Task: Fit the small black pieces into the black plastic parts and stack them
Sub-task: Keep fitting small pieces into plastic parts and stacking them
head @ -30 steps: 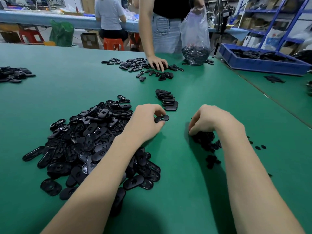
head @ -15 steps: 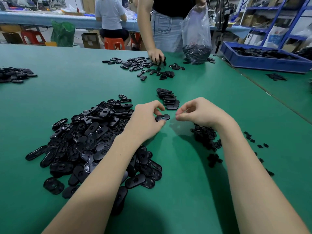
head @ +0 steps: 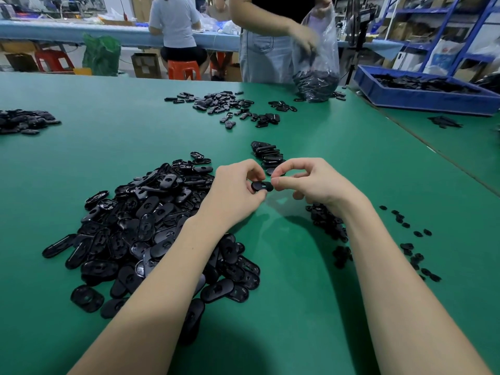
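- We hold one black plastic part (head: 261, 186) above the green counter (head: 338, 163), pinched in the fingers of the left hand (head: 234, 191) by its left end, thumb under and forefinger over.
- The right hand (head: 313, 182) meets it from three o'clock, its thumb and forefinger pressed together at the part's right end; we judge a small black piece sits in that pinch, though it is too small to tell.
- To do this well, we should keep the part level and steady with the left hand, so that the slot showing on its face stays toward us.
- We would bring the piece in square to its seat and press with the pad of the thumb, not at a slant, since a tilted piece may jam or spring away.
- The finished stack (head: 267, 155) lies just beyond the hands at twelve o'clock; the fitted part should go on top, aligned with the rest.
- The heap of unfitted parts (head: 140, 220) lies at nine o'clock, and the loose small pieces (head: 328, 223) sit under the right wrist at four o'clock, both near for the next pick.
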